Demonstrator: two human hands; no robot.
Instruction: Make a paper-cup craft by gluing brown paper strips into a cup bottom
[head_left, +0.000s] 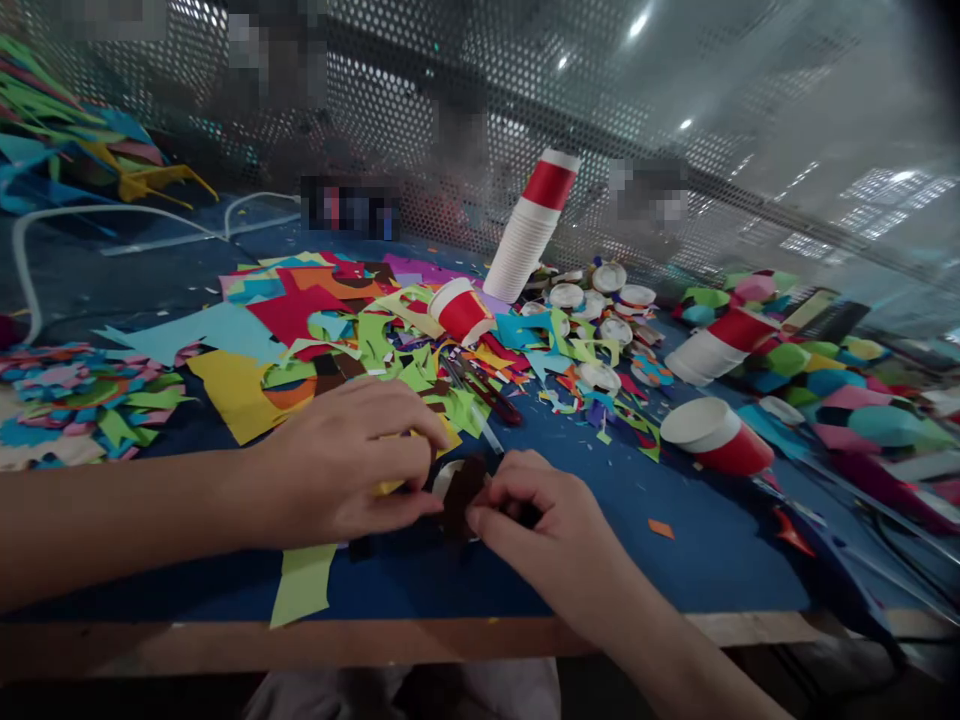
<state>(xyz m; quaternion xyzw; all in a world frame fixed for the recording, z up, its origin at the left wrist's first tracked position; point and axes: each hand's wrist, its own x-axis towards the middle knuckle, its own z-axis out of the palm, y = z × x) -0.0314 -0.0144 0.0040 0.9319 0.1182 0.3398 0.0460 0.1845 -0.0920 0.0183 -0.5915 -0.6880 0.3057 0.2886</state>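
Near the front of the blue table, my right hand [547, 520] is closed, thumb and forefinger pinching the right edge of a dark brown paper piece [460, 498]. The brown piece lies over a white round piece [445, 478], whose left rim shows. My left hand [360, 460] hovers at the left side of these pieces, fingers curved and apart, thumb tip close to the brown paper. No held thing shows in it. Beneath and in front of the left hand lies a pale green paper strip [303, 585]. Scissors [491, 393] with dark red handles lie behind the hands.
Coloured paper sheets [300, 300] and scraps are heaped behind my hands. A tall cup stack [529, 230] leans there; a red-and-white cup [716, 437] lies to the right. Small paper cutouts [90, 395] are piled at left. The table's wooden edge [300, 645] runs along the front.
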